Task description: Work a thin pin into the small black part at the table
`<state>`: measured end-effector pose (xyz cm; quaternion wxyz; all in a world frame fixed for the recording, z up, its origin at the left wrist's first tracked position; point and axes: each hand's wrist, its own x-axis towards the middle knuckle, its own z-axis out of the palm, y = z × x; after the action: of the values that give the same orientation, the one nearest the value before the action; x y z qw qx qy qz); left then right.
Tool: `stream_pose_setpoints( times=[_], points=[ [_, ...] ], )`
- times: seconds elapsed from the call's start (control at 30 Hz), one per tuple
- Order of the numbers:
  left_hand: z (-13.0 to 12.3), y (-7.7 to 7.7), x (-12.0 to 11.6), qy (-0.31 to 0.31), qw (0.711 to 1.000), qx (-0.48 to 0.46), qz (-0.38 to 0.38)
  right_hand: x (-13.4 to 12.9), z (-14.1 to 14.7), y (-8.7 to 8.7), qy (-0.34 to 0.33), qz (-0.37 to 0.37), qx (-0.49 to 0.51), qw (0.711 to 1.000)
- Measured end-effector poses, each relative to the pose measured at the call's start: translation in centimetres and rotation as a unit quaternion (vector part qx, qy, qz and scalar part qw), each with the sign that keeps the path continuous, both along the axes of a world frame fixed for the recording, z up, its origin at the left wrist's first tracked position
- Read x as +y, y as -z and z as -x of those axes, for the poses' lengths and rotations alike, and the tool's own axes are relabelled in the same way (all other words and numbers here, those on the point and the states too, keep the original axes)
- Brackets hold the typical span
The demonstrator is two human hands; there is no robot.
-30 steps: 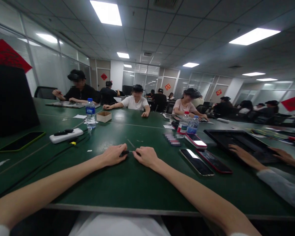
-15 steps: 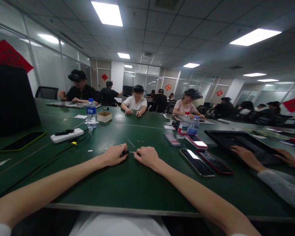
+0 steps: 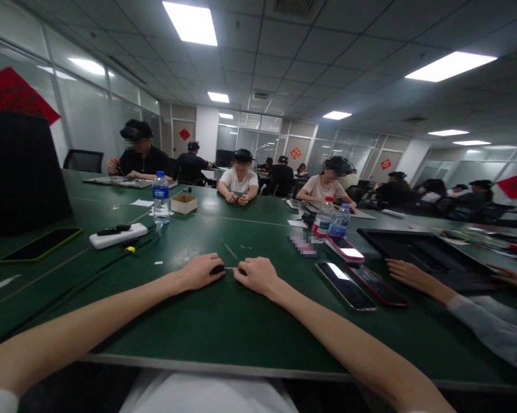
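Note:
My left hand (image 3: 201,272) rests on the green table (image 3: 189,327) with its fingers closed round a small black object (image 3: 217,269). Facing it from the right, my right hand (image 3: 258,275) is also closed, with a small dark piece (image 3: 241,271) at its fingertips. A thin pale strip or shaft (image 3: 229,268) shows in the narrow gap between the two hands. Most of what they grip is hidden by the fingers, and its kind is too small to make out.
To the left lie a power strip (image 3: 119,236), a green-edged phone (image 3: 41,245) and a water bottle (image 3: 160,201) near an open box (image 3: 183,204). Rightward are phones (image 3: 345,287), two bottles and a black tray (image 3: 430,255) with a co-worker's hands (image 3: 417,279) beside it.
My two hands have stayed nearly in place, still closed. The co-worker's nearer hand on the right has drawn left, to the black tray's edge.

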<state>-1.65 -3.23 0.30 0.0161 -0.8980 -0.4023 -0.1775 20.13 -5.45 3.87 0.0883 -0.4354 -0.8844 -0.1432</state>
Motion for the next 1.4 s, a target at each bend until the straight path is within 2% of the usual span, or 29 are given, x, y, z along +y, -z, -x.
stream_pose_setpoints(
  times=[0.33, 0.67, 1.0, 1.13, 1.27, 1.4],
  points=[
    [0.0, 0.8, 0.1, 0.017, 1.000, -0.010, 0.007, -0.6, -0.2, 0.1, -0.036, -0.023, -0.005, 0.999],
    [-0.3, 0.2, -0.2, -0.019, 0.999, 0.028, 0.002, -0.5, 0.2, 0.2, -0.015, -0.009, 0.006, 1.000],
    [-0.4, 0.1, -0.1, -0.010, 0.997, 0.080, -0.014, -0.5, -0.1, 0.1, -0.032, -0.006, 0.014, 0.999],
    [-0.3, 0.1, 0.0, -0.011, 0.996, 0.086, -0.006, -0.4, -0.2, 0.2, -0.017, 0.018, 0.014, 1.000],
    [-0.3, 0.2, 0.0, -0.014, 0.996, 0.087, 0.003, -0.5, -0.2, 0.0, -0.005, 0.009, 0.005, 1.000],
    [-0.2, 0.2, 0.2, -0.017, 0.996, 0.087, 0.013, -1.2, 0.2, -0.4, -0.029, 0.013, -0.026, 0.999]
  ],
)
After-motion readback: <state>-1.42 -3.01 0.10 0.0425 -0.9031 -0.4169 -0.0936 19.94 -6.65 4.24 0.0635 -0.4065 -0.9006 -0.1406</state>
